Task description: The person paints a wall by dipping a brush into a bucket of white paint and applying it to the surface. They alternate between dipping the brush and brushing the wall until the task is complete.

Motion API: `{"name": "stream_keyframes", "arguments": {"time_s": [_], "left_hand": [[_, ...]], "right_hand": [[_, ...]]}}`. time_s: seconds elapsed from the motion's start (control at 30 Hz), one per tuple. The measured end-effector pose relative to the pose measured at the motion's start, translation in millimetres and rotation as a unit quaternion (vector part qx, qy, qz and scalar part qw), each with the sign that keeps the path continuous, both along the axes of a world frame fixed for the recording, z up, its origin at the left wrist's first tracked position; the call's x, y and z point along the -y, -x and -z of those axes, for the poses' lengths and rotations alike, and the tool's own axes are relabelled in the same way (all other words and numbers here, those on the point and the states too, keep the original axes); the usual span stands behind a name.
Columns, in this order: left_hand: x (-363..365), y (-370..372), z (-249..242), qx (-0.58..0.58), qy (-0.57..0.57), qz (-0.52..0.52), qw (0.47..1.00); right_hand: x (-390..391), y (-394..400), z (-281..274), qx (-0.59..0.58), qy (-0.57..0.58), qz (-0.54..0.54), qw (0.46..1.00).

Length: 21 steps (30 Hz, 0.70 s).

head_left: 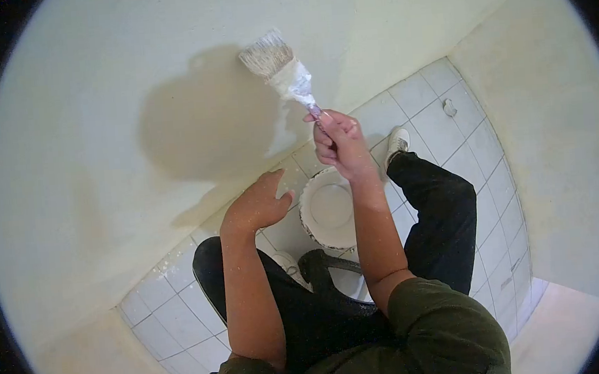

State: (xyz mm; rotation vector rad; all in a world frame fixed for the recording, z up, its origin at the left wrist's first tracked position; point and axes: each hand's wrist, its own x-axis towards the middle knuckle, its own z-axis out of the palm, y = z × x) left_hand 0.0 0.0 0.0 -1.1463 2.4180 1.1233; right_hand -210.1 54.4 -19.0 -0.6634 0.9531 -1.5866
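My right hand is wrapped round the handle of a paintbrush, with its bristles angled up and left in front of the wall. White paint coats the bristles and the ferrule. Under my right forearm stands a round bucket with white paint inside; the forearm hides part of its right side. My left hand is just left of the bucket, near the foot of the wall, its thumb apart from the fingers and nothing visible in it. Some fingers of that hand are partly hidden.
The pale wall rises ahead, carrying a shadow. White floor tiles show paint spots at the left and a small pale scrap at the right. A dark stool-like object is between my legs. Another wall bounds the right.
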Motion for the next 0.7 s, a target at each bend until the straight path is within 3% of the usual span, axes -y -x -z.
{"name": "stream_keyframes", "arguments": {"time_s": [0.17, 0.2, 0.27, 0.47, 0.7], "left_hand": [[37.1, 3.4, 7.2, -0.019, 0.053, -0.011, 0.998], [-5.2, 18.3, -4.0, -0.01, -0.013, -0.005, 1.0], [-0.4, 26.4, -4.9, -0.027, -0.001, 0.002, 1.0], [-6.4, 18.0, -9.6, -0.01, -0.023, -0.008, 1.0], [-3.4, 20.1, -13.9, -0.021, -0.036, 0.001, 0.999]], "right_hand": [[67.8, -9.1, 64.6, -0.054, -0.027, 0.053, 0.997], [14.4, 2.8, 72.2, -0.032, -0.103, 0.051, 0.993], [20.8, 10.5, 100.8, -0.014, -0.109, 0.052, 0.993], [5.0, -12.6, 145.3, 0.057, -0.297, 0.038, 0.953], [-5.0, -22.7, 215.8, 0.115, -0.38, 0.006, 0.918]]}}
